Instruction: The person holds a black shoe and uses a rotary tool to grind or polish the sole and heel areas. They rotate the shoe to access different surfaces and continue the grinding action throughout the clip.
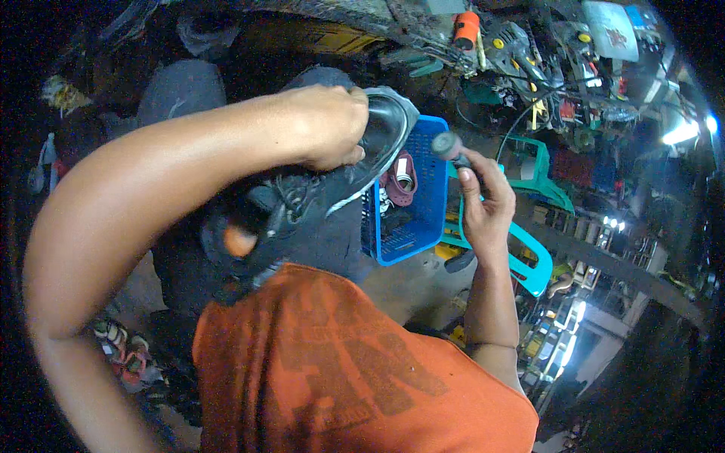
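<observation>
A black shoe (381, 124) with a pale sole edge lies across my lap, its toe toward the upper right. My left hand (328, 128) is closed over the front part of it, and the fingertips are partly hidden. An orange patch (240, 240) shows near the shoe's other end. Off to the right, my right hand (489, 192) is raised and closed around the short handle of a small hammer (447, 145). The hammer's round, worn head faces the shoe, apart from it, above the rim of a blue basket (444, 185).
Inside the blue basket sits a maroon clog (402, 181) among other small things. A teal plastic chair (532, 260) stands right of it. Cluttered tools and an orange cylinder (467, 30) fill the far bench. Several shoes (132, 359) lie at lower left.
</observation>
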The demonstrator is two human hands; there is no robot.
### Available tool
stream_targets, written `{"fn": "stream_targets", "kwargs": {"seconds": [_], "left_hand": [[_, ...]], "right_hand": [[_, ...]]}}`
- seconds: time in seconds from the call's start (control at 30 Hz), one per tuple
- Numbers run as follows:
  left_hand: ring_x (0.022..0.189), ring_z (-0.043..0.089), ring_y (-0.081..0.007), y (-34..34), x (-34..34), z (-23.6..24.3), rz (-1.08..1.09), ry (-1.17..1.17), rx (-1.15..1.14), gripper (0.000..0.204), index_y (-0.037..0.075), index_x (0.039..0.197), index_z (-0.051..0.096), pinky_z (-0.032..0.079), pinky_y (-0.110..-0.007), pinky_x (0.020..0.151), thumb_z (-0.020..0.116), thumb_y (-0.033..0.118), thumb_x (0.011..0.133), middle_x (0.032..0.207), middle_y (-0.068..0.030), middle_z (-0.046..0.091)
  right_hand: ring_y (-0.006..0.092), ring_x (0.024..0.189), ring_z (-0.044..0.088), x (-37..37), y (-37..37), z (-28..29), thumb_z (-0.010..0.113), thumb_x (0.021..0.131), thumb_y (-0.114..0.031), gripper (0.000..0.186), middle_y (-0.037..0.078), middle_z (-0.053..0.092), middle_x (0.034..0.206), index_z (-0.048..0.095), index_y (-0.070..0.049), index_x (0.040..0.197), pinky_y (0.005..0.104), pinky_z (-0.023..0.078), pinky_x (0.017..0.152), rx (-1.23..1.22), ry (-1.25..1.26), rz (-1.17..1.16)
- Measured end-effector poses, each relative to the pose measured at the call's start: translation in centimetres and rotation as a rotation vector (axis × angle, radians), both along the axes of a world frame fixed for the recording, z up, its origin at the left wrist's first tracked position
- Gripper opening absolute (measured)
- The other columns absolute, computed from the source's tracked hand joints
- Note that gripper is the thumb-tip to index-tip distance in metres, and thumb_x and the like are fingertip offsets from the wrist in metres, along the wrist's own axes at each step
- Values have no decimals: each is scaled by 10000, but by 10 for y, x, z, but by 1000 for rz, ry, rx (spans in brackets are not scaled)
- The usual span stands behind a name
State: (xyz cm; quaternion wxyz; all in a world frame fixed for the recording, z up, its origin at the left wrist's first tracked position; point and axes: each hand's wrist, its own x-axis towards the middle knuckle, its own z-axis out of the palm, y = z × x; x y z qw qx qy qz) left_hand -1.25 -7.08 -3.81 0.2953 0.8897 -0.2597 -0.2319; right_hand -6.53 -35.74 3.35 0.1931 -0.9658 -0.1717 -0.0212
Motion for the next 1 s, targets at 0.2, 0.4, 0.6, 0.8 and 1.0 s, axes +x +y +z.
{"fn": "stream_targets", "kwargs": {"seconds": [0.2,0.4,0.6,0.8,1.0], "left_hand": [[1075,716,-467,-13,-12,21,-121,-345,242,795,-9,1506,465,619,-532,903,805,361,889,1368,-319,621],[1522,383,-467,-21,-85,-6,99,-564,363,1002,-110,1585,323,290,-564,1276,786,433,881,1609,-317,420],[1500,420,-412,-22,-116,-10,109,-567,235,881,-84,1503,493,308,-540,1265,806,387,828,1593,-276,449],[1486,439,-439,-16,-124,-4,63,-523,192,790,-78,1459,542,325,-559,1255,794,374,863,1585,-293,460],[1078,707,-419,19,-66,53,116,-245,-30,546,-70,1245,666,559,-506,991,780,334,896,1095,-240,730]], "right_hand": [[147,1045,650,-10,-28,-9,665,1066,-145,277,70,726,1152,706,29,1277,304,514,932,244,-34,-142],[139,991,645,-18,-37,-42,657,1077,-164,280,69,718,1169,709,19,1282,280,512,883,273,-40,-139],[229,1048,682,-10,-10,-79,640,1066,-135,258,118,712,1185,678,-20,1294,367,516,976,548,-210,-338],[222,1017,655,24,46,-109,577,1113,-220,286,129,681,1150,610,-4,1298,368,535,917,738,-29,-330],[179,843,590,31,61,-118,555,1126,-238,289,79,644,982,607,-14,1301,322,481,755,548,-146,-253]]}}
